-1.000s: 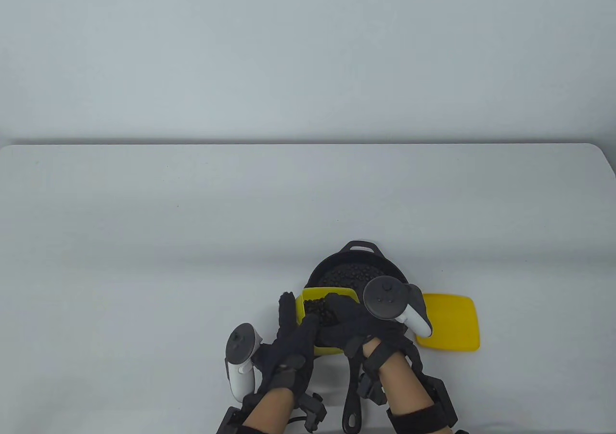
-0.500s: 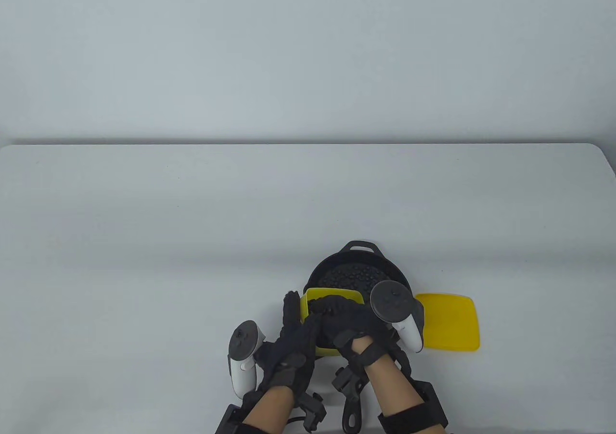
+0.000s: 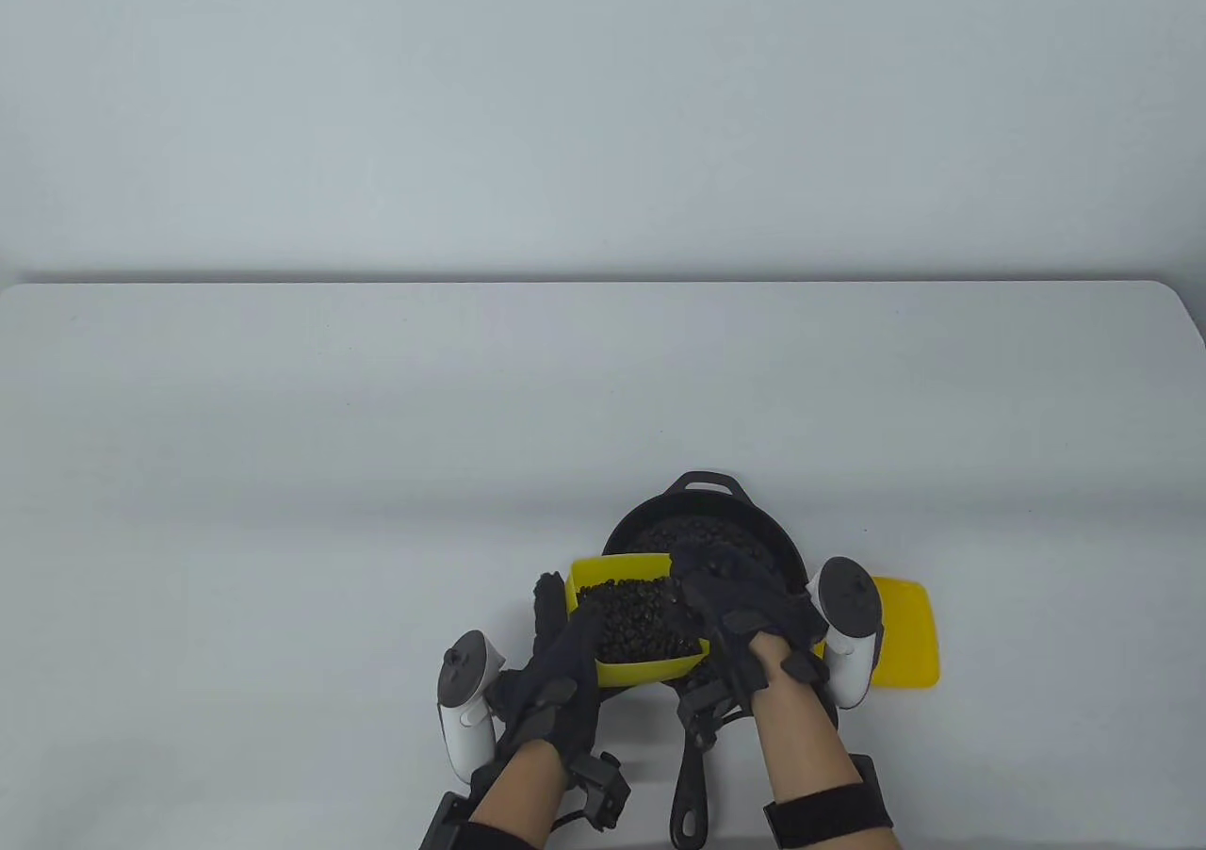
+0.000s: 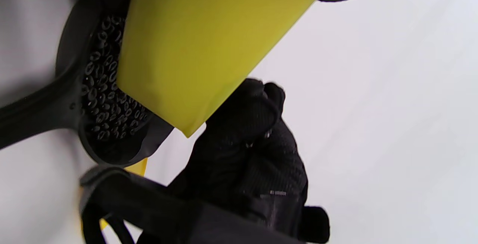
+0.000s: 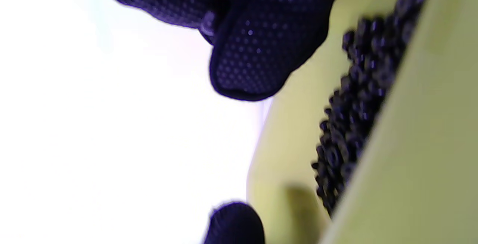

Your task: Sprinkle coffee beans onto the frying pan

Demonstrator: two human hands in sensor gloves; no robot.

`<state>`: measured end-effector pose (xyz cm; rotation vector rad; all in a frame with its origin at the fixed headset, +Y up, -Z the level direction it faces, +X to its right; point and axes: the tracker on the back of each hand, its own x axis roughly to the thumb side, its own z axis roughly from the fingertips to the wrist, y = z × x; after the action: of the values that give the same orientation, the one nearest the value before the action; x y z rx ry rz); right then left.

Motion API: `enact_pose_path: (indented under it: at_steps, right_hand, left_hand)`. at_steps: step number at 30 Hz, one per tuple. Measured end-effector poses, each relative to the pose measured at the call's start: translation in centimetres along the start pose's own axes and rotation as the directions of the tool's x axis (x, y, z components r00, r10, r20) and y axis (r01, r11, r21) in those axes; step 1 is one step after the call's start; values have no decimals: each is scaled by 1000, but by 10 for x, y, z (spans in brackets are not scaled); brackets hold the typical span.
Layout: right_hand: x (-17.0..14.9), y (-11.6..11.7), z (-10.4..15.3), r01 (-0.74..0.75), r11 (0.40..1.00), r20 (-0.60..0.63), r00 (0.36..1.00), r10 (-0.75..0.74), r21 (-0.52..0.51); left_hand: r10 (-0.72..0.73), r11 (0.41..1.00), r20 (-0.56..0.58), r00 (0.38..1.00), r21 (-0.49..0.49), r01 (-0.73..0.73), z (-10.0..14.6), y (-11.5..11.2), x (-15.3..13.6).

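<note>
Holding yellow tub (image 3: pixel 633 669), left hand (image 3: pixel 556 676), pan rim (image 3: pixel 617 534)

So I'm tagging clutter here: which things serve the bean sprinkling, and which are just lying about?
In use: frying pan, coffee beans, yellow container, left hand, right hand.
Lying about: yellow lid, beside the pan.

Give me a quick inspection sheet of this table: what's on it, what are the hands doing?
Surface: white table, bare part shown.
Job's things: black frying pan with beans in it; yellow tub of coffee beans held above its near side.
Clutter: yellow lid beside the pan.
Hands: left hand holds the tub; right hand closed over the pan, contents hidden.
Cables: nothing seen.
Surroundings: plain grey wall.
</note>
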<state>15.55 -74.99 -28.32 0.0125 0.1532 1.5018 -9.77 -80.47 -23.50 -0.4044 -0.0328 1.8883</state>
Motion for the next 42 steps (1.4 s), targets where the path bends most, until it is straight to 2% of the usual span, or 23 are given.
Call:
enact_pose_path:
  at_steps: [3,5,8,12,15,18,21,24,27,30,32,36,41,42]
  right_hand:
    - [0,-14,-1,58,997,3,998,-58,-45]
    - [0,-21,-2,28,997,1,1000,-28,-67]
    - [-8,-25,-6,-91,991,-50,995,87,-94]
    - [-18,-23,-14,-239,970,-123,965,233,-42]
    - [-11,-22,-17,-422,906,-124,900,418,-11]
    - [-4,-27,-16,-560,827,-126,824,552,-38]
    - [-1,-35,-15,-613,786,-140,788,600,-79]
    - [1,-42,-13,-628,773,-131,777,616,-91]
    - [-2,-43,-13,-593,802,-92,805,587,-72]
    - [-5,-39,-16,-445,895,-27,895,446,24]
    - [-5,-35,-16,-364,930,-11,931,365,52]
    - [3,-23,-13,-359,927,49,933,356,105]
    - [25,0,-4,-413,906,203,899,389,95]
    - [30,8,-2,-402,908,233,900,368,119]
  left_hand:
    - [-15,999,28,1000,36,14,1,6,4]
    - [-36,997,47,998,62,34,3,10,7]
    - [-53,995,71,996,93,46,6,17,11]
    - [-33,994,76,997,110,25,8,21,12]
    - [-44,993,75,996,113,35,9,23,13]
    - [-47,993,76,996,113,39,8,23,12]
    - [-43,994,72,997,106,35,7,20,10]
    - [-51,994,72,996,98,44,6,17,10]
    - [-51,995,70,996,94,44,6,16,9]
    - [-52,995,72,996,92,45,6,17,9]
    - [-52,995,71,996,92,45,7,18,10]
    - [-50,994,75,996,99,43,7,20,11]
    - [-53,996,67,996,77,48,7,16,11]
    - [-56,997,65,996,65,51,6,14,11]
